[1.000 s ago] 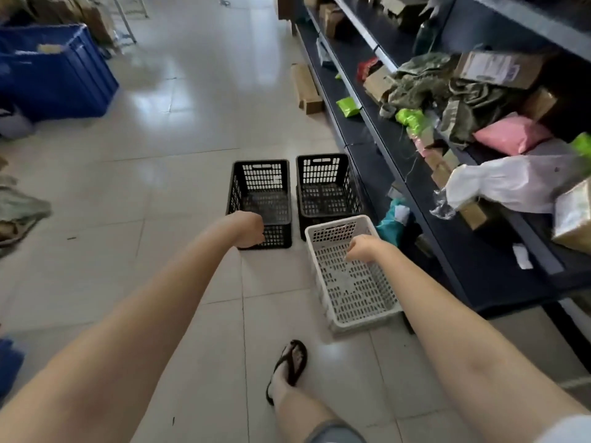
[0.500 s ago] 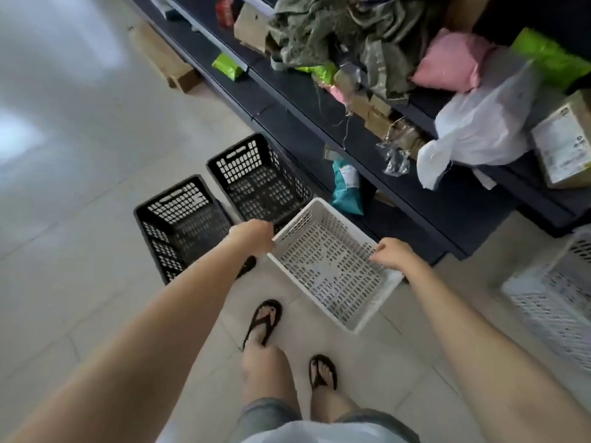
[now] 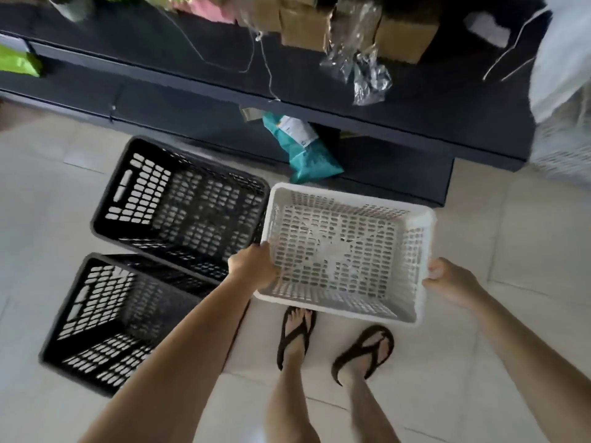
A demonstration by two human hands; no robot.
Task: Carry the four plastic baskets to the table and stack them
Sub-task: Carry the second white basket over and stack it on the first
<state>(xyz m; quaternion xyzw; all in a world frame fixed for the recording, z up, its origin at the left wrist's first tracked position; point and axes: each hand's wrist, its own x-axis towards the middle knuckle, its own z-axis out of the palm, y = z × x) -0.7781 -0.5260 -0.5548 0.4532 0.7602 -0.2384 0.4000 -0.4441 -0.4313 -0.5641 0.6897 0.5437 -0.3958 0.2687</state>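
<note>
I hold a white perforated plastic basket (image 3: 412,225) off the floor in front of me. My left hand (image 3: 254,271) grips its left rim and my right hand (image 3: 447,282) grips its right rim. Two black perforated baskets stand on the tiled floor to my left: one nearer the shelf (image 3: 179,203), the other closer to me (image 3: 96,318), partly hidden by my left forearm. Another white basket (image 3: 563,145) shows blurred at the right edge.
A dark low shelf unit (image 3: 399,100) runs across the top, loaded with cardboard boxes (image 3: 403,36) and plastic wrap. A teal package (image 3: 307,151) lies under it. My feet in black sandals (image 3: 364,350) stand on the pale tiles below the held basket.
I have lifted the white basket off the floor with both hands. The view has swung down and toward the shelf, so the black baskets now lie to my left.
</note>
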